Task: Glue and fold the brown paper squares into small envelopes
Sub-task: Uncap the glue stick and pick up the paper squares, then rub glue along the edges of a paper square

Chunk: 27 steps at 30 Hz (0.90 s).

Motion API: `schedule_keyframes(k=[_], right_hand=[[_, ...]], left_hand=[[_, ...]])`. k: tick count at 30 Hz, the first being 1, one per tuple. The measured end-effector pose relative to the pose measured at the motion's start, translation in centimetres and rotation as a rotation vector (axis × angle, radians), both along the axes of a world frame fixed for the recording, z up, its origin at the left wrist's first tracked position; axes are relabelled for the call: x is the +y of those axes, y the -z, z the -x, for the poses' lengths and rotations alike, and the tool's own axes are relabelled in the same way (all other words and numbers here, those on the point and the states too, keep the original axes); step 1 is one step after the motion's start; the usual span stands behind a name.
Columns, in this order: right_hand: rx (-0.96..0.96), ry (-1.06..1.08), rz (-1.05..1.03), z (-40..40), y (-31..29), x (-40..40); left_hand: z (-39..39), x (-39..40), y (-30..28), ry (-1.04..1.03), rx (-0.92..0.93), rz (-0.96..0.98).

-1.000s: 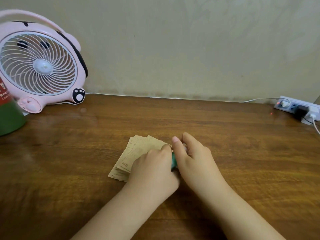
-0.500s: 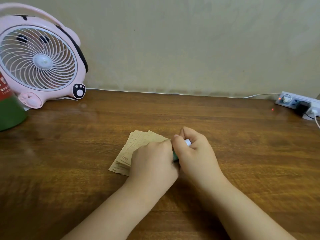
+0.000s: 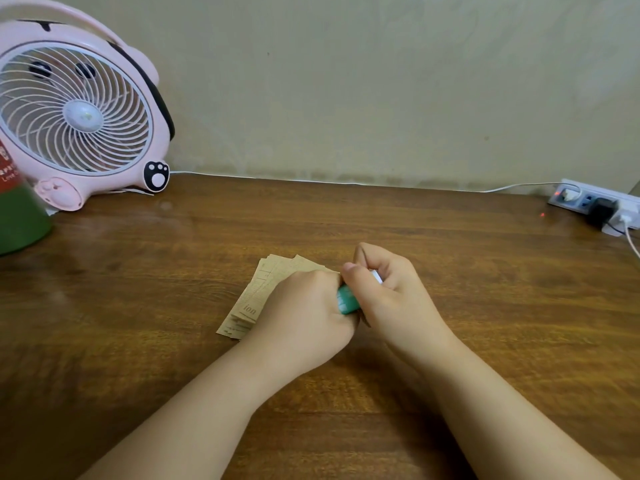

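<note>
- Head view: my left hand [image 3: 304, 306] and right hand [image 3: 388, 292] meet at mid-table, touching.
- Both curl round a green glue stick [image 3: 347, 299]; right fingers wrap its white end, left grips the green body.
- Stack of brown paper squares [image 3: 263, 292] lies flat on the wooden table [image 3: 485, 306], partly under my left hand, fanned slightly.
- Pink fan [image 3: 76, 109] at far left by the wall; green container [image 3: 20, 216] beside it.
- Power strip [image 3: 595, 202] at far right.

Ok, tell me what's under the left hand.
Under the left hand lies a fanned stack of brown paper squares on the table. The stack's right part is covered, as is any glue.
</note>
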State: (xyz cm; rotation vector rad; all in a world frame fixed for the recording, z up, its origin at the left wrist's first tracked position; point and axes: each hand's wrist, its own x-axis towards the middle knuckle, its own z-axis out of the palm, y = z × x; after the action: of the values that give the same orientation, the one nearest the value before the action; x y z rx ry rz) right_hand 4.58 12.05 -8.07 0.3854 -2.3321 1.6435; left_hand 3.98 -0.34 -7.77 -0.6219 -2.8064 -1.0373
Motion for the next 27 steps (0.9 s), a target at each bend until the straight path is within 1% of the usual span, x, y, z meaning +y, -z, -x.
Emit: schedule_keyframes(k=[5,8,10,11,12,14,15,16,18,19,20,23,25,27], right_hand=[[0.022,-0.039,-0.075,0.3,-0.2,0.4],[0.111,0.035,-0.14,0.1,-0.6,1.0],[0.152,0.082,-0.204,0.0,-1.2,1.9],[0.146,0.089,-0.182,0.0,-1.3,2.4],[0.112,0.104,-0.108,0.3,-1.1,3.0],[-0.046,0.163,0.082,1.0,-0.7,4.0],[-0.137,0.187,0.133,1.3,-0.3,4.5],[-0.215,0.206,0.124,1.5,0.1,5.0],[-0.293,0.215,0.002,1.8,0.8,5.9],[-0.288,0.217,-0.071,2.0,1.1,6.3],[-0.268,0.227,-0.147,2.2,1.3,6.6],[-0.261,0.281,-0.347,2.9,2.0,7.0],[-0.263,0.303,-0.419,3.1,2.4,7.0],[-0.223,0.319,-0.473,3.2,2.7,6.9]], left_hand=[[0.2,-0.4,0.2,0.083,-0.174,-0.107],[0.4,-0.6,0.3,0.113,-0.324,-0.19],[0.5,-1.0,0.3,0.112,-0.365,-0.232],[0.5,-1.2,0.2,0.114,-0.376,-0.257],[0.5,-1.5,0.2,0.118,-0.386,-0.289],[0.6,-1.9,0.0,0.125,-0.408,-0.37],[0.8,-2.1,-0.1,0.126,-0.414,-0.425],[1.0,-2.1,-0.1,0.124,-0.431,-0.503],[1.6,-2.3,0.0,0.096,-0.515,-0.733],[1.9,-2.4,0.0,0.083,-0.558,-0.851],[2.1,-2.5,0.1,0.076,-0.569,-0.917],[2.0,-2.8,0.3,0.049,-0.519,-0.89],[2.0,-2.8,0.4,0.042,-0.478,-0.874],[2.0,-2.7,0.5,0.05,-0.46,-0.893]])
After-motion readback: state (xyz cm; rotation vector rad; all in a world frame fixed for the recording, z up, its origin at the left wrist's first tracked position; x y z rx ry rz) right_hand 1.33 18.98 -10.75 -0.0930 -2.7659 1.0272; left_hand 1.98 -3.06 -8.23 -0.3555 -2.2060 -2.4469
